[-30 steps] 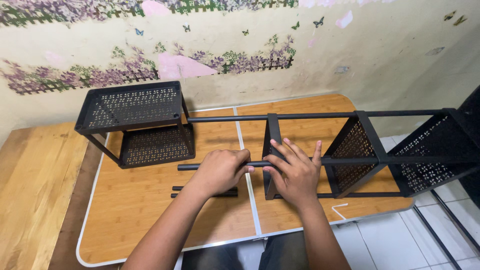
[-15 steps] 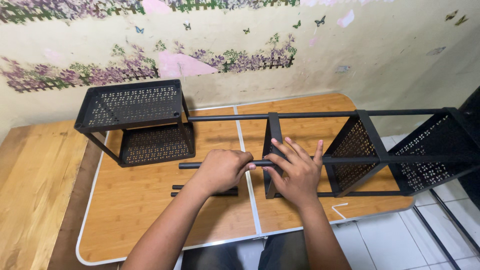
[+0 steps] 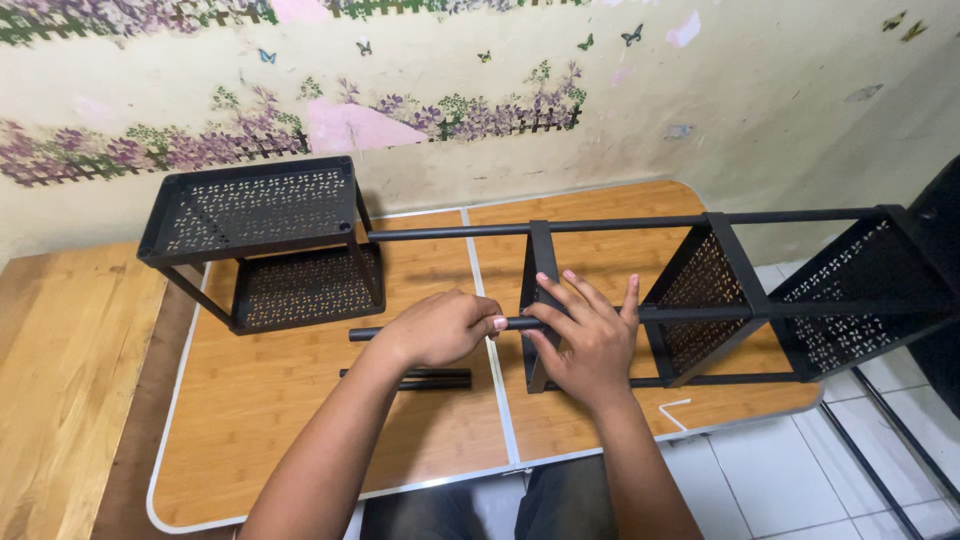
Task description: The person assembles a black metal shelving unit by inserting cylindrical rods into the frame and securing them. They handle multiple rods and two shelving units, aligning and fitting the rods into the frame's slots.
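Note:
A black metal shelf rack (image 3: pixel 720 290) lies on its side across a folding wooden table (image 3: pixel 250 420). My left hand (image 3: pixel 435 328) is closed around a black metal tube (image 3: pixel 375 334) that runs toward the rack's nearest perforated shelf panel (image 3: pixel 540 275). My right hand (image 3: pixel 590 335) rests flat against that panel with its fingers spread. A long black rod (image 3: pixel 450 232) joins the rack to a two-tier black shelf section (image 3: pixel 265 240) standing at the left.
Loose black tubes (image 3: pixel 420 379) lie on the table below my left hand. A small white hex key (image 3: pixel 675 410) lies near the table's front right edge. A floral-papered wall stands behind; white tiled floor shows at the right.

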